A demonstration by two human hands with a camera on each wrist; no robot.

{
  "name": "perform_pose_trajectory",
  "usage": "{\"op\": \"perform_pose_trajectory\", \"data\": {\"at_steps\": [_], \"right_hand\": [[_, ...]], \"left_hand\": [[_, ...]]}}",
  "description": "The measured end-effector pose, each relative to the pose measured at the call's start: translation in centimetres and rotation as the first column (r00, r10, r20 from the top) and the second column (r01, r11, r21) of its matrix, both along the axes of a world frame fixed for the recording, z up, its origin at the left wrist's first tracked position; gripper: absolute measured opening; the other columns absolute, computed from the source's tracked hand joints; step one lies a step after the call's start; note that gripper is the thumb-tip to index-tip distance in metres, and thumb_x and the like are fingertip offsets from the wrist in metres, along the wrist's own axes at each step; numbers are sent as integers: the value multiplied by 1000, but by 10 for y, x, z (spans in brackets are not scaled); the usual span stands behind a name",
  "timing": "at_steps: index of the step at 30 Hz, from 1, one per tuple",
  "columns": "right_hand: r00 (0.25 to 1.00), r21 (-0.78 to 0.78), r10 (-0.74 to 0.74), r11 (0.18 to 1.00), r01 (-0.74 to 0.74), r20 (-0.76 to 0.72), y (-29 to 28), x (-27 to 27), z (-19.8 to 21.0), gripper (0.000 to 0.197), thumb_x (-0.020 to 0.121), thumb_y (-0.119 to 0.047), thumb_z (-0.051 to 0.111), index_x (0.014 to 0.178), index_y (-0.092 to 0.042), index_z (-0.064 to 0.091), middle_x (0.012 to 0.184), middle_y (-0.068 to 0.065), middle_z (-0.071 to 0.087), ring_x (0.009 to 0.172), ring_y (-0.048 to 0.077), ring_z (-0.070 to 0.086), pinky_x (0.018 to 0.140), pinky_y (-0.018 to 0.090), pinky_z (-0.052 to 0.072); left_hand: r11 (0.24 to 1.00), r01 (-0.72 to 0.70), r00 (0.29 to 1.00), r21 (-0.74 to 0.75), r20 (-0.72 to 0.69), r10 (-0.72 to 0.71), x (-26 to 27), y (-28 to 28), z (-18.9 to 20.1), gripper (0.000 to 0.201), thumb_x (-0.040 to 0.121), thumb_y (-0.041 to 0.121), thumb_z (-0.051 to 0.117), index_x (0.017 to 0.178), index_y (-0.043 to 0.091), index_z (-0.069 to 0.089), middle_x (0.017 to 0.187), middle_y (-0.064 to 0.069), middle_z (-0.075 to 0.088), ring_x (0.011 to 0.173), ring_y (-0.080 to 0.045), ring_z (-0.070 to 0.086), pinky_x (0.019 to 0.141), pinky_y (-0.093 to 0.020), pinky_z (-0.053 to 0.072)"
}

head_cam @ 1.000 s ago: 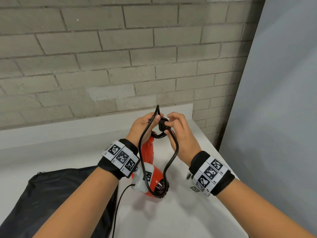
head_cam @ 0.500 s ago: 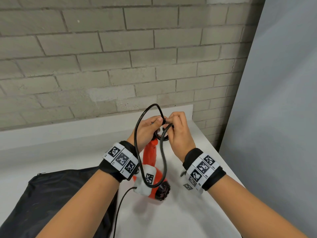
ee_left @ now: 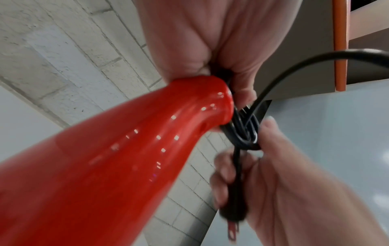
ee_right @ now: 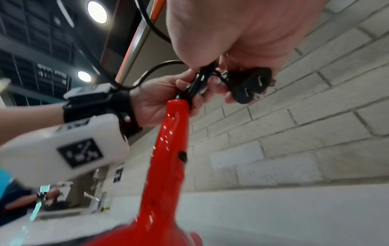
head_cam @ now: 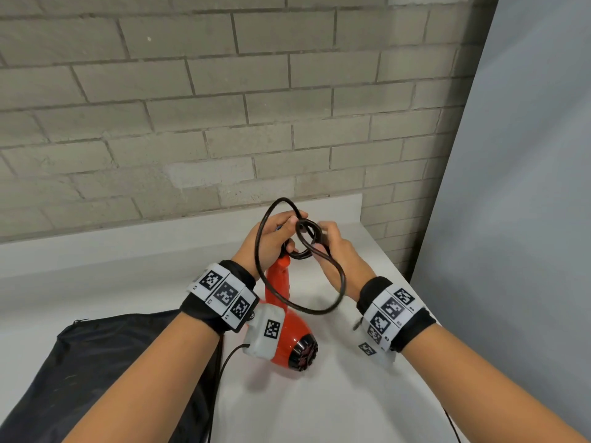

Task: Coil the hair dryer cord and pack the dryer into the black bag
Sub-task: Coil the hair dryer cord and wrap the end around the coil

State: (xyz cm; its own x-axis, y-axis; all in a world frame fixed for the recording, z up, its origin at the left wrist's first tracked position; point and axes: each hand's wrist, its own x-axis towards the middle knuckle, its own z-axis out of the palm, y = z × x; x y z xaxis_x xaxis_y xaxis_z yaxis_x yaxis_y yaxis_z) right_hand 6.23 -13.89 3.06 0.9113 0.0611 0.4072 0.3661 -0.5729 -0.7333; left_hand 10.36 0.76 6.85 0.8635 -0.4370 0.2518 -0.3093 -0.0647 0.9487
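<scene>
Left hand (head_cam: 275, 236) grips dryer (head_cam: 287, 327) handle and cord (head_cam: 332, 302) coils; right hand (head_cam: 335, 254) pinches the plug (ee_right: 250, 84). Bag (head_cam: 105, 362) near-left on bench (head_cam: 319, 394). No readable labels.

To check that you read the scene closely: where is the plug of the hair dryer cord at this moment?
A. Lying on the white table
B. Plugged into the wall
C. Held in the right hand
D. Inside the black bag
C: the right wrist view shows the plug held in the curled fingers of the right hand, beside the coiled cord at the end of the dryer handle.
</scene>
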Motion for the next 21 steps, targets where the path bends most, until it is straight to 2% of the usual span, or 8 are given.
{"op": "perform_pose_trajectory", "data": {"at_steps": [3, 5, 7, 9, 11, 14, 18, 21], "right_hand": [[979, -174, -159, 975, 136, -124, -32, 7, -32, 22, 99, -23, 30, 106, -10, 46, 72, 5, 54, 68, 25, 54, 65, 31, 39], [874, -414, -337, 893, 178, -350, -55, 14, -54, 25, 99, -23, 30, 99, -8, 51, 89, 16, 60, 87, 34, 59, 73, 34, 42], [706, -645, -446, 764, -20, -550, -65, 16, -69, 32, 98, -21, 32, 115, -4, 53, 119, 20, 58, 111, 33, 56, 90, 34, 44], [644, -675, -456, 727, -129, -614, -67, 14, -75, 38, 97, -22, 36, 126, -2, 50, 130, 16, 55, 120, 30, 52, 98, 31, 41], [707, -599, -390, 798, -60, -590, -65, 14, -72, 36, 94, -23, 43, 128, -10, 48, 130, 13, 54, 118, 27, 52, 97, 27, 39], [867, -267, -145, 964, 14, -476, -46, 11, -49, 41, 90, -15, 50, 130, -22, 44, 125, 8, 55, 103, 20, 54, 89, 25, 40], [969, 51, 119, 993, -110, -217, -10, 6, -11, 34, 90, -9, 50, 123, -18, 53, 113, -7, 58, 100, 6, 53, 81, 9, 42], [992, 117, 54, 992, -40, -118, -4, 10, -7, 21, 92, -9, 49, 105, -9, 65, 94, -6, 63, 85, 5, 57, 72, 4, 43]], "left_hand": [[998, -41, 998, -40, -46, 39, 2, 2, -1, 26, 96, 19, 39, 113, 11, 57, 80, 8, 63, 42, -1, 44, 44, -14, 35], [997, -39, 997, -63, -64, 35, 3, 0, -3, 29, 96, 17, 38, 118, 8, 54, 85, 2, 60, 40, -1, 43, 43, -13, 33], [995, -28, 998, -98, -59, 22, 5, -3, -3, 30, 95, 12, 37, 123, 10, 50, 82, -1, 57, 36, -1, 42, 41, -10, 35], [995, -17, 999, -97, -41, 13, 6, -5, -3, 28, 95, 12, 37, 120, 20, 47, 80, -2, 58, 35, -1, 42, 41, -9, 37], [996, -4, 999, -89, -41, 0, 8, -6, -6, 25, 95, 13, 39, 115, 23, 50, 80, -1, 60, 36, -1, 42, 43, -10, 38], [995, -13, 999, -96, -35, 9, 11, -9, -9, 23, 93, 12, 42, 104, 24, 59, 73, 6, 66, 35, -1, 42, 43, -11, 38], [997, -14, 1000, -77, 8, 15, 12, -12, -9, 23, 92, 8, 44, 103, 20, 60, 65, 9, 68, 35, -1, 42, 43, -11, 39], [998, 23, 999, -54, 24, -22, 7, -8, -6, 23, 92, 9, 46, 100, 25, 60, 73, 6, 67, 38, -1, 41, 44, -11, 38]]}}
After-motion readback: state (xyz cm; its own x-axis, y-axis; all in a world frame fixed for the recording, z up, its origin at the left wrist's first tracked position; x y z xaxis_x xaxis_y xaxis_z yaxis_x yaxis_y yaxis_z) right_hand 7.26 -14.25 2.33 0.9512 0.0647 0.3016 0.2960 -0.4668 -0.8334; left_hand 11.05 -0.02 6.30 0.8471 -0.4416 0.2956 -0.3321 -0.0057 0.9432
